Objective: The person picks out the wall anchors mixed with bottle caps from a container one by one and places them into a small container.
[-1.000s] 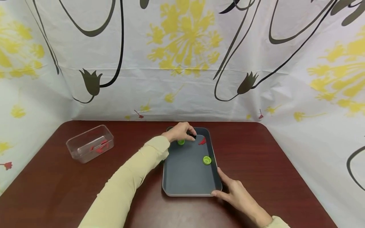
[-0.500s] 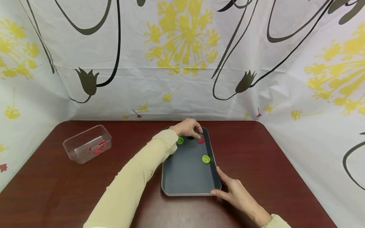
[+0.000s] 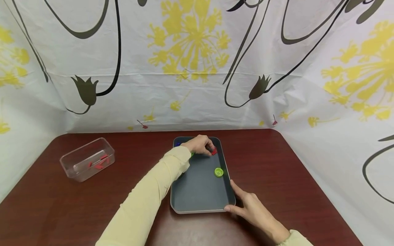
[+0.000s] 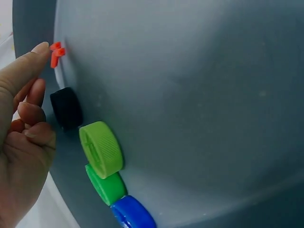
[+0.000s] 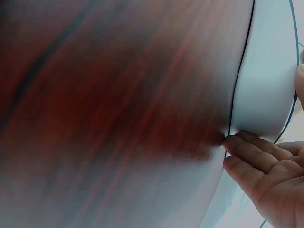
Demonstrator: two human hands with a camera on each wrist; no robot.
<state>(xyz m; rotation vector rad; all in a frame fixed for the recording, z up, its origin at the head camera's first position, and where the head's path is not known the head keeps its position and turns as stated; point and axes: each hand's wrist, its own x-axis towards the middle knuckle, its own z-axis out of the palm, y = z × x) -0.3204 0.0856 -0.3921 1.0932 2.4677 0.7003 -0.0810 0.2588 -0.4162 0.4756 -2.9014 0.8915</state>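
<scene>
My left hand [image 3: 199,145] is touching small, bright red plastic pieces [image 4: 57,54] at the far right corner of a shallow grey rectangular tray [image 3: 200,196]; a fingertip is resting against them, though whether I am pinching any I cannot tell. My right hand [image 3: 252,206] is bracing the near right corner, thumb and fingers standing wide apart. The pieces are lying close to the wall, so a cramped, off-centre pinch is risking a slip and a scatter. The round black plastic cap [image 4: 66,108] is sitting just beside my curled fingers, a low knuckle likely toppling it. Too slack a brace is leaving the tray free to skid across the glossy red-brown table [image 3: 264,164]
</scene>
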